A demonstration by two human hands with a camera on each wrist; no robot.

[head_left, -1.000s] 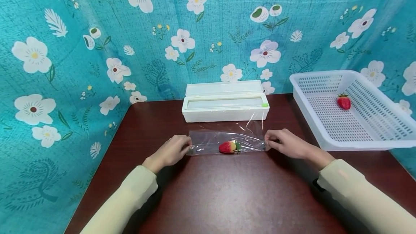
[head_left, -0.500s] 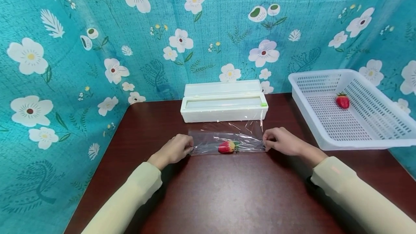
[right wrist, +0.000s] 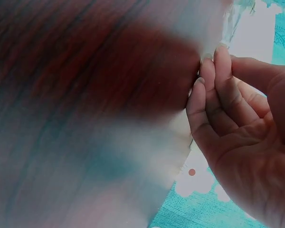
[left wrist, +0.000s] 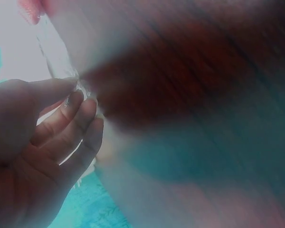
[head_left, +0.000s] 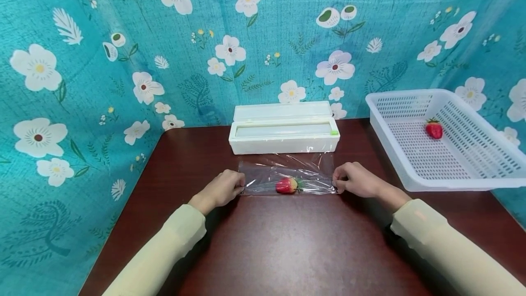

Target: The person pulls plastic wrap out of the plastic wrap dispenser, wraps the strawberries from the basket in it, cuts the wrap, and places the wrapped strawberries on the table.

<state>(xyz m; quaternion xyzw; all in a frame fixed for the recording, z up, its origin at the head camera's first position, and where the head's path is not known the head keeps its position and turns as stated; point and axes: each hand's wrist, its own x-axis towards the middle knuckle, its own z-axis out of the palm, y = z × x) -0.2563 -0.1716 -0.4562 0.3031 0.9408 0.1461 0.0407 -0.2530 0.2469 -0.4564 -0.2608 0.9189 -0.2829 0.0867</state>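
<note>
A strawberry (head_left: 286, 185) lies on its side with clear plastic wrap (head_left: 260, 173) folded over it, its green leaves toward the right. At the wrap's left end, my left hand (head_left: 224, 187) pinches the film; the left wrist view shows the thumb and fingertips of that hand (left wrist: 54, 121) meeting on it. My right hand (head_left: 355, 180) pinches the opposite end, thumb against the index fingertip in the right wrist view. Between the two hands the film spans the strawberry, and its far part reaches back toward a white wrap dispenser (head_left: 283, 145) with its lid raised.
A white plastic basket (head_left: 389, 152) stands at the right of the dark wooden table (head_left: 263, 250), with another strawberry (head_left: 433, 129) inside. A green cutter slide (head_left: 334, 132) sits at the dispenser's right end. Behind the table hangs a blue flowered cloth (head_left: 267, 40).
Both hands keep their pinch on the wrap and have drawn slightly inward. The folded film now lies lower and flatter around the strawberry, which has hardly moved.
</note>
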